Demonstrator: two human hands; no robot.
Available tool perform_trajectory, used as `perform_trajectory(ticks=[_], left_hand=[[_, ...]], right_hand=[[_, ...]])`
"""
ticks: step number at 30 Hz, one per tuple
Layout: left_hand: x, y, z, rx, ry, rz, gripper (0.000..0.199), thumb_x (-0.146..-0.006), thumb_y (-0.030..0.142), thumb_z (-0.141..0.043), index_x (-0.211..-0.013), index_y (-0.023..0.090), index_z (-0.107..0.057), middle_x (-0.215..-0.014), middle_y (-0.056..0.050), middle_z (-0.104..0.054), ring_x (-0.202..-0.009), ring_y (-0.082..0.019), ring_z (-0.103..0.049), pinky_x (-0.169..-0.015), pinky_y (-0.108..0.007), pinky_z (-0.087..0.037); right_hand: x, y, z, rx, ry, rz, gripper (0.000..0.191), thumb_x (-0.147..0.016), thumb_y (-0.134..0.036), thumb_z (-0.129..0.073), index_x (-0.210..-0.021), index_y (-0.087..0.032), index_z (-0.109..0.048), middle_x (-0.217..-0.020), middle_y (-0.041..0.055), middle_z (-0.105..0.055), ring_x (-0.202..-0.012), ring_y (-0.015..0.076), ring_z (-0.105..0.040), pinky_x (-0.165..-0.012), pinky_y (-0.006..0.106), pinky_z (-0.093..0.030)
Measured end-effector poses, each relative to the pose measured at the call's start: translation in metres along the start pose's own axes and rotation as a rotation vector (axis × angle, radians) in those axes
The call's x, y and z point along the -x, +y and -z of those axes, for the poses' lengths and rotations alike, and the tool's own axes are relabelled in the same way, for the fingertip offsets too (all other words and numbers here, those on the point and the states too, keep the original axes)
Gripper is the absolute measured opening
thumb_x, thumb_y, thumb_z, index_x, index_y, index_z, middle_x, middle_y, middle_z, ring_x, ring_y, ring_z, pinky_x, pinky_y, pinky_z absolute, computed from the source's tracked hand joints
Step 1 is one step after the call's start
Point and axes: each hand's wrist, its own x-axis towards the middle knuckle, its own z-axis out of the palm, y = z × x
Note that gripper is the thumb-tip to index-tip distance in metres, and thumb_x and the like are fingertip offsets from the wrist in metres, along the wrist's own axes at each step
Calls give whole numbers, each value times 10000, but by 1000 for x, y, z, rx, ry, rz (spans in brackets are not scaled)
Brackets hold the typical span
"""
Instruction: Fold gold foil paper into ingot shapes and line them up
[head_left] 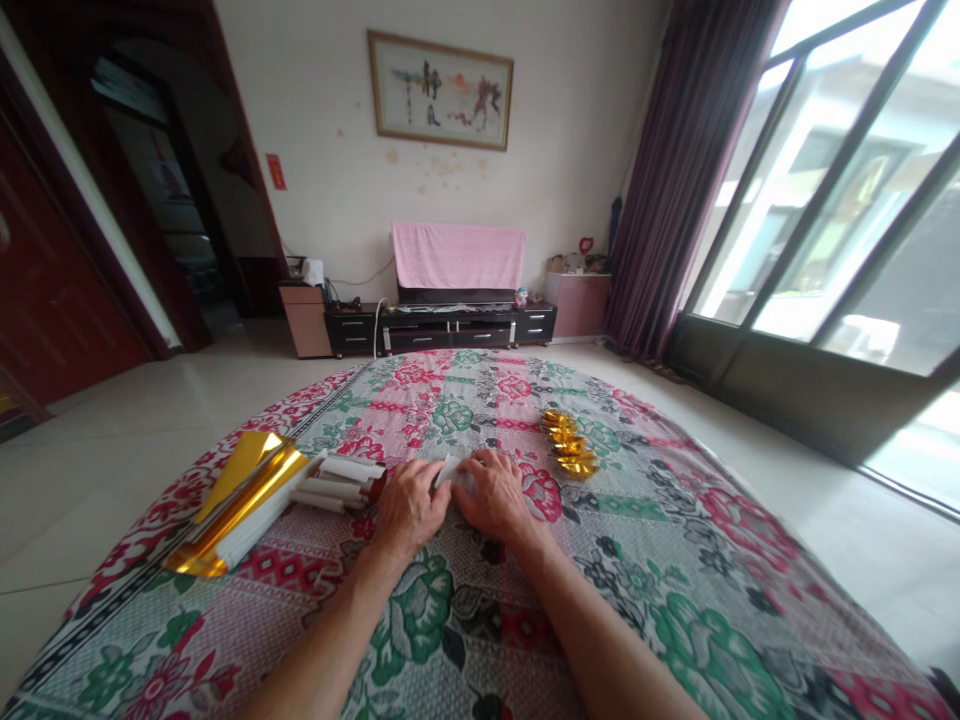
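A small piece of white paper lies between my hands, low over the patterned cloth. My left hand pinches its left side with bent fingers. On the other side, my right hand is closed over the paper, and its fingers hide part of it. Left of my left hand lie several white paper rolls with a brown end showing. Farther left are curled gold foil sheets with pale undersides. A row of folded gold foil pieces rests to the right, beyond my right hand.
A flowered cloth in red, green and grey covers the rounded table. Past its far edge stand a low black cabinet and a screen under a pink towel. Purple curtains and a large window are on the right.
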Motion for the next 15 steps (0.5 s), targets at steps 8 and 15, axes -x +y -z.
perform_trajectory(ticks=[8,15], left_hand=[[-3,-9,-13,28,-55,-10,293,-819,164,-442,-1005,231,-659,-832,-45,-613,-842,-168,-547,-794,-275,-418],[-4,-14,-17,34,-6,0,295,-800,136,-439,-942,214,-685,-753,-37,-592,-778,-156,-544,-751,-266,-416]], right_hand=[[2,-1,1,-24,38,12,272,-760,-357,-541,-994,-226,-585,-1065,64,-528,-973,228,-449,-817,351,-303],[2,1,-2,-47,71,15,262,-739,-302,-548,-980,-201,-570,-1037,75,-535,-955,222,-454,-813,350,-296]])
